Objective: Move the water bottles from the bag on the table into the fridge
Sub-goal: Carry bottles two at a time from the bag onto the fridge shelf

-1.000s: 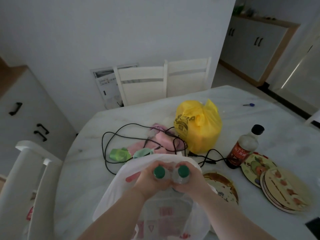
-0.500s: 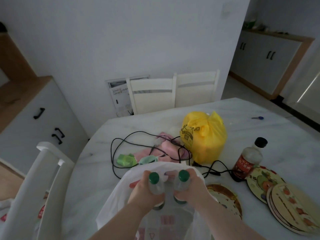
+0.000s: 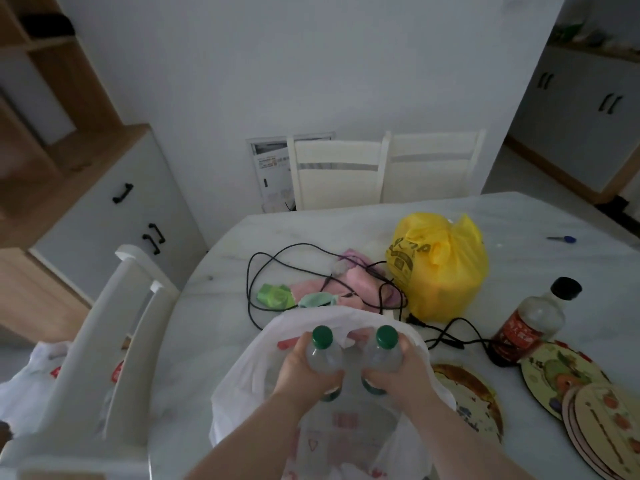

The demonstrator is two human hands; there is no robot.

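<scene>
Higher now at the bag (image 3: 249,375) rim: left hand (image 3: 299,377) grips left bottle (image 3: 323,356), right hand (image 3: 407,375) right bottle (image 3: 382,356).

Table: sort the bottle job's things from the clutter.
Job: white bag; left bottle and right bottle, gripped by the left hand and right hand.
Clutter: yellow bag, cable, sauce bottle, plates, pink cloth.

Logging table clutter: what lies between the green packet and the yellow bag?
Head view: a pink cloth and a pale teal packet, with black cable looped across.
</scene>
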